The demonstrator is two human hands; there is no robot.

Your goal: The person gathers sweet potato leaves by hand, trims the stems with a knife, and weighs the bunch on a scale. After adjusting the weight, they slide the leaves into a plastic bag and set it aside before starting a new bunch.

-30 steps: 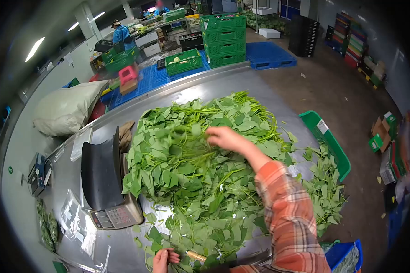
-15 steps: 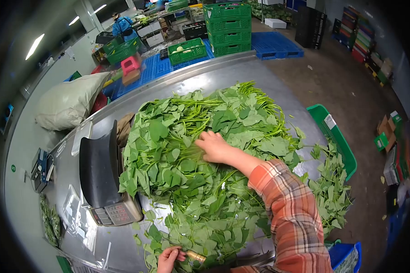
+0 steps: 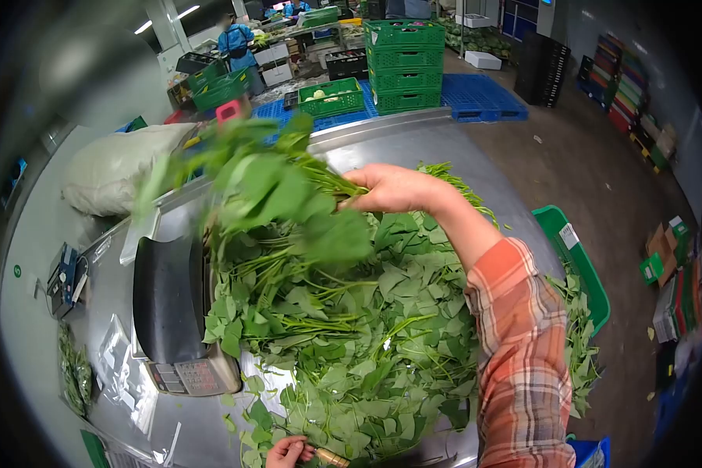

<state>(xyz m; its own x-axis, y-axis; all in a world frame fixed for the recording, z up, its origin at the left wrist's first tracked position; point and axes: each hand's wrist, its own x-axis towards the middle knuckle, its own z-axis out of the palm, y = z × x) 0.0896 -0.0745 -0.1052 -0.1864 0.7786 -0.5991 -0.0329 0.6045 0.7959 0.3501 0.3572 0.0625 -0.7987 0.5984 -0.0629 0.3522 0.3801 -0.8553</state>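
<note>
1. Our right hand [image 3: 390,187] is closed around the stems of a leafy bunch [image 3: 269,187]. We hold it up past the far right side of the scale [image 3: 199,377], and its leaves look blurry.
2. Our left hand [image 3: 287,452] is low down, to the near right of the scale. Its fingers are curled, next to a gold-coloured thing [image 3: 332,458]. We cannot tell if it grips anything.
3. We see a big pile of green leaves [image 3: 413,288] on the shiny metal table [image 3: 483,168], just right of the scale.
4. A curved black tray [image 3: 166,300] sits on top of the scale.
5. We see clear plastic bags [image 3: 125,374] left of the scale, and a fat white sack [image 3: 121,168] beyond it.
6. Well to the right of the scale, we see a green crate [image 3: 589,273] at the table's edge.
</note>
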